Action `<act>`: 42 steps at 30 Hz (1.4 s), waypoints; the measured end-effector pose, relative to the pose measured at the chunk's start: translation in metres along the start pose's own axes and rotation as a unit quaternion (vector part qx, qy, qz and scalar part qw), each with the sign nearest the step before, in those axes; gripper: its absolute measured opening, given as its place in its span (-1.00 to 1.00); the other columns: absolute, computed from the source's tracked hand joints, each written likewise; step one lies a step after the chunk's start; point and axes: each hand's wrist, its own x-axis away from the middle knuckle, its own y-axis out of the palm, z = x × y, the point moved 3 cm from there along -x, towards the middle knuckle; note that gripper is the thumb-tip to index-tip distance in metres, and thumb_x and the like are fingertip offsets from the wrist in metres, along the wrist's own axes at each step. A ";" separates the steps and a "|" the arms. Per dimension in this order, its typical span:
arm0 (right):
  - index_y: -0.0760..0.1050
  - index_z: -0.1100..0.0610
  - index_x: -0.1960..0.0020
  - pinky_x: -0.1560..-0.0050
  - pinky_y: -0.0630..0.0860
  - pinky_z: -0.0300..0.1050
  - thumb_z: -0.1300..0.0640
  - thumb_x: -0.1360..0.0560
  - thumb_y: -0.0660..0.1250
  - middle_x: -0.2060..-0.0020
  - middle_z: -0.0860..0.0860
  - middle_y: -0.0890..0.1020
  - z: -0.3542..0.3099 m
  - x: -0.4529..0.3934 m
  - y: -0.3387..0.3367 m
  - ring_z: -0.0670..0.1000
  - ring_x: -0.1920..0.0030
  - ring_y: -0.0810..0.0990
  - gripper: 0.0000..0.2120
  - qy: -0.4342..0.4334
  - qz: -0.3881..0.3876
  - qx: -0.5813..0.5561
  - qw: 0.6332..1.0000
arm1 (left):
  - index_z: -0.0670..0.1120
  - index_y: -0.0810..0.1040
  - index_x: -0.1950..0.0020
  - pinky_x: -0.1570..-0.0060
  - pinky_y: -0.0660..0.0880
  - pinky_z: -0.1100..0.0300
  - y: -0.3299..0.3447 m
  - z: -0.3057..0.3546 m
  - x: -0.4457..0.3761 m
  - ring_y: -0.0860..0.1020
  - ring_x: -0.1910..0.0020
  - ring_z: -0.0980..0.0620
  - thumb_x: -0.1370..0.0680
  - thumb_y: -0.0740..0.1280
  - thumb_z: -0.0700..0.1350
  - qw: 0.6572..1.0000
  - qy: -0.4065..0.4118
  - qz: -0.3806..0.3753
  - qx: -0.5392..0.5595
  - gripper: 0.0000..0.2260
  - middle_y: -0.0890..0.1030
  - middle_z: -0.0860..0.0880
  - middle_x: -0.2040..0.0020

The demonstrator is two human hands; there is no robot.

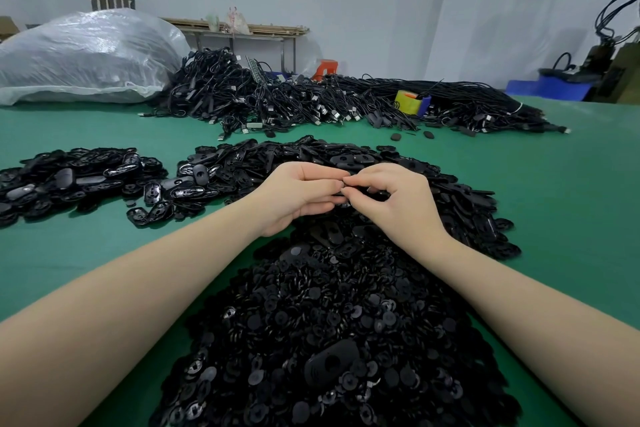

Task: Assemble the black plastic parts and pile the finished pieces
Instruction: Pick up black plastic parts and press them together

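At far left on the green table [86,253] lies a smaller pile [69,180] of oval pieces, set apart probably as the finished stack. The left hand [298,198] curls its fingers around a black part [360,197], steadying it above the heaps so the other hand can work. The right hand [391,198] pinches at the same part with bent fingertips, seemingly pressing a small piece in; the part is mostly hidden between the fingers. Under both hands spreads the oval shell heap [346,156], and nearer the body the heap of round discs [329,340], both within reach. Behind lie cables [311,97] and a plastic bag [86,55], well apart, blocking nothing.
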 end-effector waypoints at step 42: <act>0.67 0.08 0.00 0.25 0.56 -0.26 0.20 -0.47 0.48 0.28 -0.01 0.70 0.009 -0.003 0.003 -0.09 0.29 0.64 -0.88 0.213 -0.038 -0.273 0.937 | 0.03 0.71 -0.01 0.20 0.59 0.33 -0.002 -0.001 0.000 0.70 0.04 0.08 -0.55 0.39 -0.28 1.000 0.013 -0.015 0.015 -0.78 0.74 -0.04 0.04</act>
